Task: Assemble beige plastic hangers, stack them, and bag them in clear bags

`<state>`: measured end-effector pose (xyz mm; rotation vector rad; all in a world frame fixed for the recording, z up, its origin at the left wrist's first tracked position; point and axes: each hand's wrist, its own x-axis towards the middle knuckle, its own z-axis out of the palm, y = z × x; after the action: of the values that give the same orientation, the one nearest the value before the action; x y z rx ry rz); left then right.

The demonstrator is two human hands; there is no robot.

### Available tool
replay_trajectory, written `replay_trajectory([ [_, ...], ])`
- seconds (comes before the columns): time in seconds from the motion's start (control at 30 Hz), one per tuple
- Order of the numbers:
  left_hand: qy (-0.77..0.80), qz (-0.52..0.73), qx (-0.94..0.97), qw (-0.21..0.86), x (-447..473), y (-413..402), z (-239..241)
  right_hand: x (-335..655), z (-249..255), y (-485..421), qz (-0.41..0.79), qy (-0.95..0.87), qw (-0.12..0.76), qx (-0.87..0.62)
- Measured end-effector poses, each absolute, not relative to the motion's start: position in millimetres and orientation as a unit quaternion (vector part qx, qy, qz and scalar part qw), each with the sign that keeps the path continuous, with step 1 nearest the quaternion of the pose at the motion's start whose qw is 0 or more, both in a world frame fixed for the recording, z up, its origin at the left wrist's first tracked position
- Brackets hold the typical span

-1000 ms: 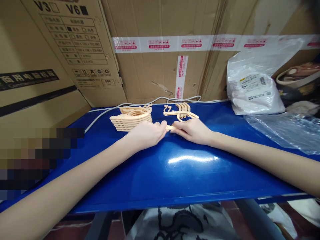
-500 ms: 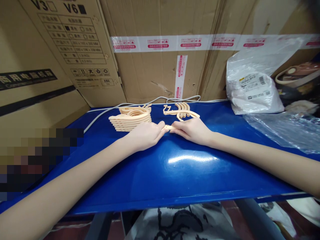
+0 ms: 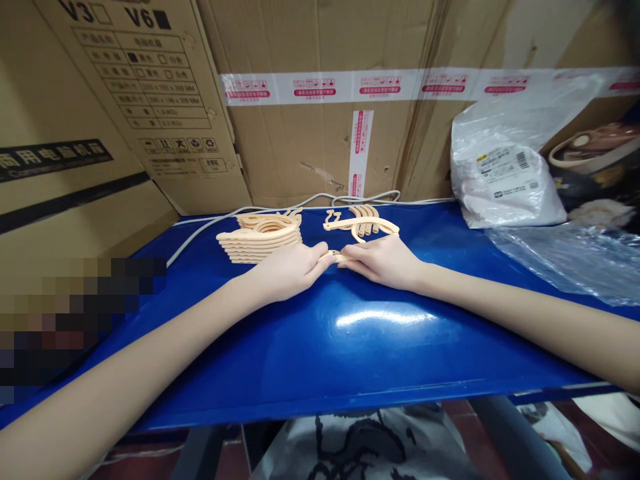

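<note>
My left hand [image 3: 290, 268] and my right hand [image 3: 383, 261] are both closed, gripping a cream plastic folding hanger [image 3: 331, 254] between them. Only its short middle part shows; fingers cover the rest. Just behind my left hand lies a neat stack of several folded cream hangers [image 3: 260, 241], hooks toward the back. Beyond my right hand are a single folded hanger [image 3: 357, 223] and several curved cream pieces [image 3: 367, 212], partly hidden behind it.
The blue table [image 3: 400, 360] carries a white cable [image 3: 200, 235] along its back. Cardboard boxes [image 3: 310, 140] stand behind and at the left. To the right are a white plastic parcel bag [image 3: 507, 187] and clear plastic film [image 3: 560, 257].
Both hands stay in almost the same place with the hanger. Its visible middle part has shifted slightly, and the view has moved a little.
</note>
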<state>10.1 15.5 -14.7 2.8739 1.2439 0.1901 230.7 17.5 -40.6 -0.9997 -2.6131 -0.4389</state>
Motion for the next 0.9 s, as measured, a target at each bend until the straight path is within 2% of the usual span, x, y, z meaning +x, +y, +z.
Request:
replay_trajectory([
  [0.53, 0.413, -0.027, 0.901, -0.133, 16.4, 11.8, -10.2, 231.0, -39.9, 19.0, -0.117, -0.911, 0.158, -0.362],
  [0.73, 0.408, -0.031, 0.901, -0.142, 17.7, 10.2, -10.3, 231.0, -41.1, 19.7, -0.097, -0.913, 0.168, -0.358],
  [0.9, 0.416, -0.014, 0.904, -0.095, 16.0, 11.7, -13.3, 232.3, -41.8, 20.0, -0.098, -0.914, 0.174, -0.353],
])
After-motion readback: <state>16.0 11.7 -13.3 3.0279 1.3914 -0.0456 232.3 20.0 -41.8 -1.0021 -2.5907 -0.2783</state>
